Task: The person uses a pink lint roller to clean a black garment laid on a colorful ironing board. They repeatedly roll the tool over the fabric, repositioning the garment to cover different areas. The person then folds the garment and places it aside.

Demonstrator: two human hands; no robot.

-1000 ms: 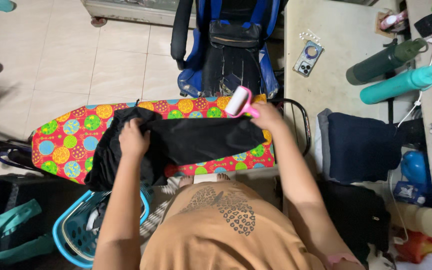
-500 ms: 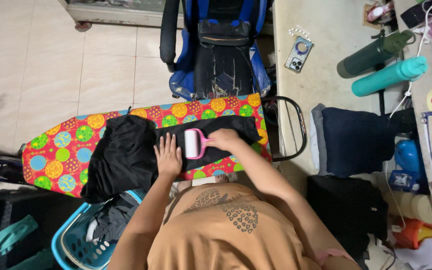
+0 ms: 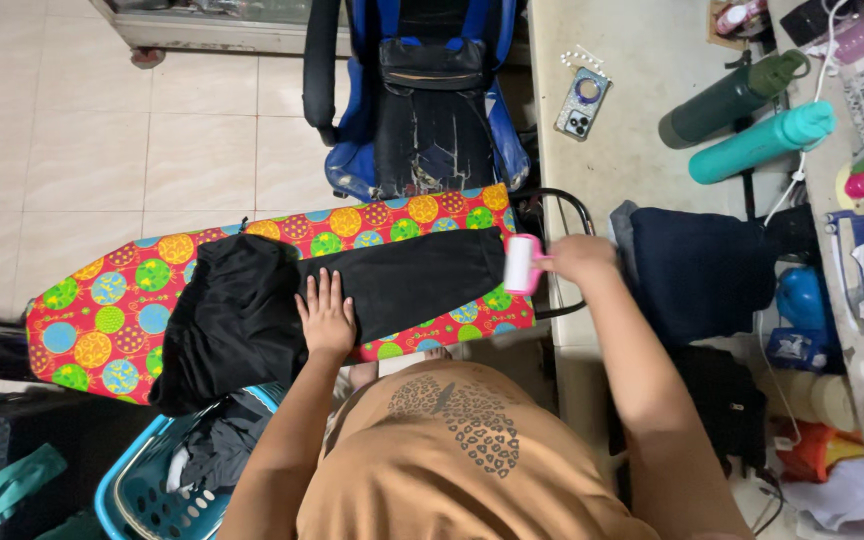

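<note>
Having been drawn from mid-cloth, the roller point(image 3: 522, 264) is now gripped by the right hand point(image 3: 579, 258) at the garment's point(image 3: 352, 295) end; the left hand point(image 3: 326, 318) stays flat, fingers released — one pass judged finished.

Half a second ago the right hand point(image 3: 580, 258) held the pink lint roller point(image 3: 522, 264) on the middle of the black garment point(image 3: 352, 295), just beside the left hand point(image 3: 326, 318); now it has carried the roller rightward to the garment's right end, at the centre-right of the frame. A second ago the roller was lifted above the board's point(image 3: 102, 320) upper edge. The left hand now lies flat, fingers spread.
</note>
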